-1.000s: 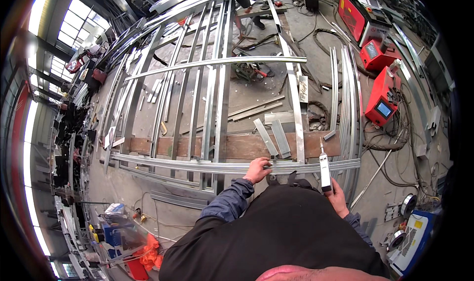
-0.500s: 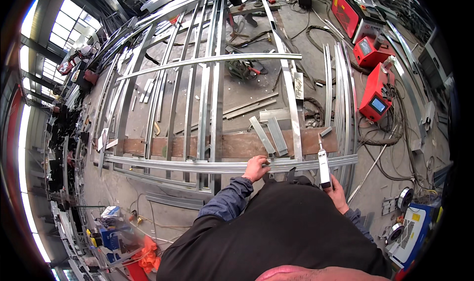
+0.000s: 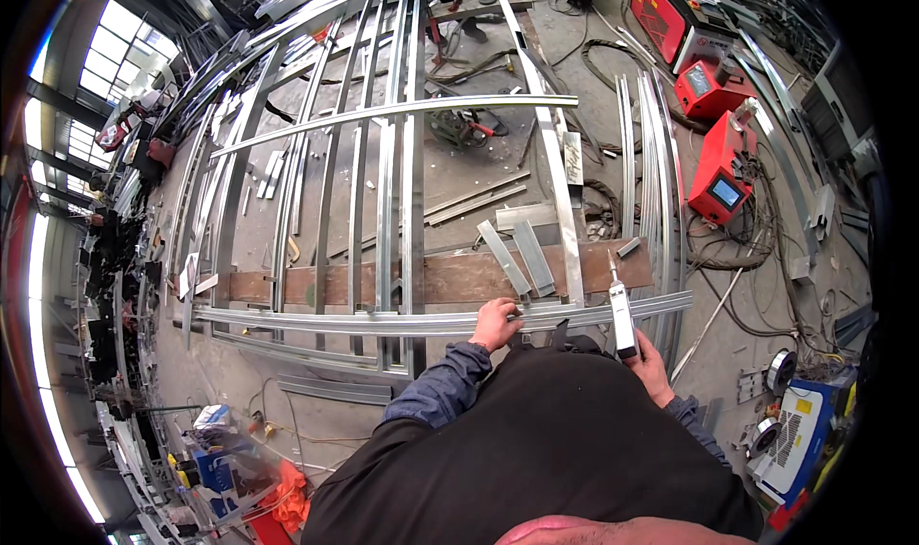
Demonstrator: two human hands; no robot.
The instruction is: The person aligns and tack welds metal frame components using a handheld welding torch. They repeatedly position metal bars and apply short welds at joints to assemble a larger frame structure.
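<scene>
A grey concrete floor [image 3: 459, 177] spreads through a workshop with tall windows [image 3: 120, 52] at the far left. On it lies a metal frame [image 3: 414, 210] of long bars, with a brown plank [image 3: 459, 275] running below them and short metal offcuts [image 3: 533, 258] on the plank. Red machines [image 3: 725, 177] stand at the right. At the lower left, what is probably a clear-sided bin [image 3: 251, 467], blurred near the rim, has blue items [image 3: 218, 473] in it and orange cloth [image 3: 285, 497] beside it.

The front rail [image 3: 287, 321] runs along the near edge, its right end reaching past both hands; floor shows between the bars. The left hand [image 3: 496, 323] bends its fingers over this rail; how tightly, I cannot tell. The right hand [image 3: 651, 368] is closed around the rear of a white handheld tool [image 3: 623, 323], which lies across the view of the rail, tip over the plank.
</scene>
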